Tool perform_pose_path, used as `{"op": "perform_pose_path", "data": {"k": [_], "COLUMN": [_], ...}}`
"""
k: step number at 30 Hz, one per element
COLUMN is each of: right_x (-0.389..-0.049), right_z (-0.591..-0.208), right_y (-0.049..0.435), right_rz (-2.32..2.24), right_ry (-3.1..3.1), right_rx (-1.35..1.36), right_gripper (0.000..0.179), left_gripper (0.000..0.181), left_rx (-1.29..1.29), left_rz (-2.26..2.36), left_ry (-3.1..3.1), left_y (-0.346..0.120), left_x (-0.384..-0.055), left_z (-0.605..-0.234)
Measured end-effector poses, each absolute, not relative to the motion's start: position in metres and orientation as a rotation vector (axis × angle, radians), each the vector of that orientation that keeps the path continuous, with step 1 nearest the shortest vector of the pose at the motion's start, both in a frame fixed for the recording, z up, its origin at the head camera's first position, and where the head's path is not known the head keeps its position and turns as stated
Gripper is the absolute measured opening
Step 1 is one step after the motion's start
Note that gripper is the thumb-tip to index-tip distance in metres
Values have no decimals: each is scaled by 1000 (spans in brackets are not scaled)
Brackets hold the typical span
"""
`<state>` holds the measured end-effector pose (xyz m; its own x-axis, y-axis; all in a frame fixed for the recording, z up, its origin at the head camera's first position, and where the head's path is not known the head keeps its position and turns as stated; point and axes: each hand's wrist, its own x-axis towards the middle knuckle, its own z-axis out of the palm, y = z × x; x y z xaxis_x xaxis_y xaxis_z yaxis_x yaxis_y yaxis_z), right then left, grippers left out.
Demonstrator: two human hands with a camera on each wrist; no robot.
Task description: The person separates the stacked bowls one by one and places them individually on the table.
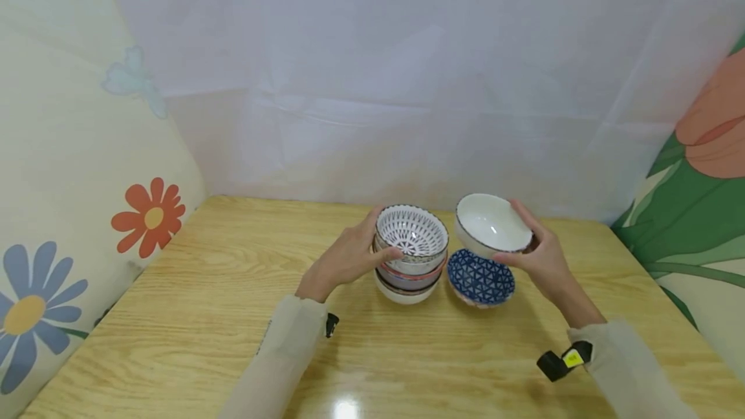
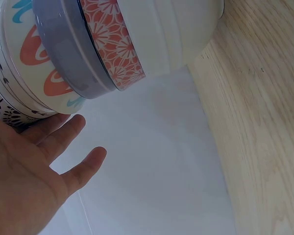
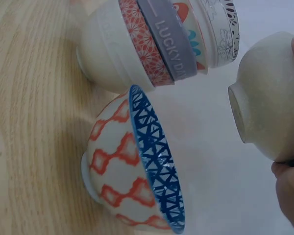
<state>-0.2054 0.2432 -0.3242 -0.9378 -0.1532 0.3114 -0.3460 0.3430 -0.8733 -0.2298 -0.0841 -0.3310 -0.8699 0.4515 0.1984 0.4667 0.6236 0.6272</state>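
Observation:
A stack of several nested bowls stands mid-table, topped by a black-and-white patterned bowl (image 1: 412,231). My left hand (image 1: 351,252) grips that top bowl from the left, thumb at its front rim and fingers around the far side. Lower in the stack show a grey bowl (image 3: 169,39), a red floral band (image 3: 146,44) and a cream bowl (image 2: 169,34) at the bottom. My right hand (image 1: 542,254) holds a white bowl (image 1: 491,222) in the air by its right side, tilted a little. Below it a blue-patterned bowl (image 1: 480,277) sits upright on the table, red marks on its outside.
The wooden table (image 1: 244,315) runs back to a pale cloth (image 1: 361,115). Flower-printed cloths stand at the left (image 1: 70,212) and at the right (image 1: 698,212). The blue-patterned bowl stands close beside the stack on its right.

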Motion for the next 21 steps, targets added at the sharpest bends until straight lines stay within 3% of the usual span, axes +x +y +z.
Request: {"op": "perform_pose_path", "data": {"k": [21], "right_x": [-193], "right_z": [-350], "right_y": [268], "right_rz": [1555], "right_ry": [-2478], "right_rx": [298], "right_gripper": [95], "left_gripper": [89], "left_rx": [-803], "left_rz": [-1096], "left_ry": [-2795], "left_y": [-84], "left_x": [-230], "left_z": [-331]}}
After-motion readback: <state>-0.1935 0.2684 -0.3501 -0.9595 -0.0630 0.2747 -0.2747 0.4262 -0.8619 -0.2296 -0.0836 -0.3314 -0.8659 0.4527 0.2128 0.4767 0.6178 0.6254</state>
